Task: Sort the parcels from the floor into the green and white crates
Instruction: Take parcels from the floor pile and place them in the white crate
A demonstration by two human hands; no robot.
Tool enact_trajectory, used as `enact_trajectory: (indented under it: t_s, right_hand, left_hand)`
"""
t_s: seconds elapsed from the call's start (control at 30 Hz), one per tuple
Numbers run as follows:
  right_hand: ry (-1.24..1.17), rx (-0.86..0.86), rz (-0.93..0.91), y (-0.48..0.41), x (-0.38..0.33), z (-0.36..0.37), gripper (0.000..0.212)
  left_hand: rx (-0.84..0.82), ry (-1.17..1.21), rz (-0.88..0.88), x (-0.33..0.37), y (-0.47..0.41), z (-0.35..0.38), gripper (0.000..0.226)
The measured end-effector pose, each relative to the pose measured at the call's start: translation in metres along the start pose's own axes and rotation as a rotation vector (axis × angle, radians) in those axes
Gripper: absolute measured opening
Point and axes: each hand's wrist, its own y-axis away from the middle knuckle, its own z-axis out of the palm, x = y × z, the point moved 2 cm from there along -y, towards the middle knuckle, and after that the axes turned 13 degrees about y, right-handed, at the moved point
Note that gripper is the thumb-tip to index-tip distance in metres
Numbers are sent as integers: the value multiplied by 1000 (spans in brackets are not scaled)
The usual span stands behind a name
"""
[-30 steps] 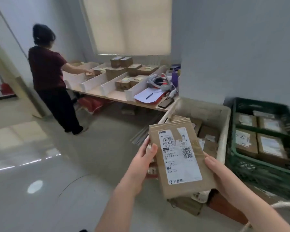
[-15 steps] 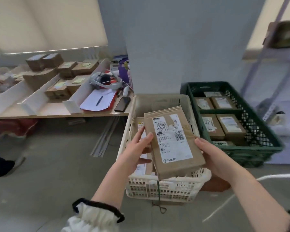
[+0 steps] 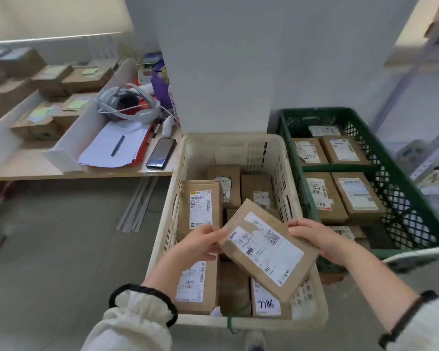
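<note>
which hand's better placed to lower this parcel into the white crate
Left, likely: left hand pinches the parcel over the middle of the white crate; right hand sits out at its right wall.

A brown parcel [image 3: 266, 249] tilts over the white crate [image 3: 228, 138], left hand [image 3: 203, 243] gripping its nine o'clock edge, right hand [image 3: 318, 239] its three o'clock edge; the green crate [image 3: 401, 188] sits at two o'clock
</note>
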Motion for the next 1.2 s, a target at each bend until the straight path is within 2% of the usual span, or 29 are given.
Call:
enact_trajectory:
  t_s: [0.1,0.2,0.33,0.47,0.57,0.73,0.97,1.2]
  right_hand:
    - [187,-161,14,-43,-1,5,25]
    - [355,-302,36,-77,0,24,24]
    - [505,-430,57,-114,18,47,23]
    - [596,-528,104,-133,46,64,31]
    - [662,-597,140,-143,65,73,34]
    - [679,-631,135,-154,70,83,56]
    - [655,-570,48,-159,71,114,60]
    - [631,-471,50,-155,86,120,66]
  left_hand:
    - [-52,-158,-112,-20,-27,-7,52]
    - [-89,-173,-217,-48,-44,-5,64]
    - [15,-138,-286,-88,-54,6,38]
    - [90,-83,-327,-112,-61,20,34]
    - [128,-170,-327,-126,-73,36,40]
    - [206,-197,-300,-142,-81,45,48]
    - [221,-199,-253,-150,-98,50,69]
    - [166,-267,-285,-157,-110,51,70]
